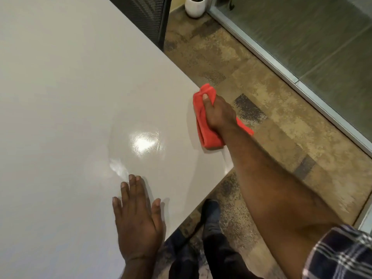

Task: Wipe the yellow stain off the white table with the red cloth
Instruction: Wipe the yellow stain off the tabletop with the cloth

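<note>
The white surface (pixel 60 97) fills the left and middle of the view, its right edge running diagonally from far left to near right. On its near part the left hand (pixel 137 220) lies flat, palm down, fingers straight and spread, its grip loose and holding nothing. Just beyond its fingertips a wet, glossy smear (pixel 144 144) catches the light; no yellow stain can be made out there. Further right, at the surface's right edge, the right hand (pixel 218 113) has its grip curled tight round the bunched red cloth (pixel 207 135), pressing it onto the surface, with one corner hanging past the edge. Right of that lies patterned floor (pixel 261 77), with a white pot (pixel 195 7) at the far end.
</note>
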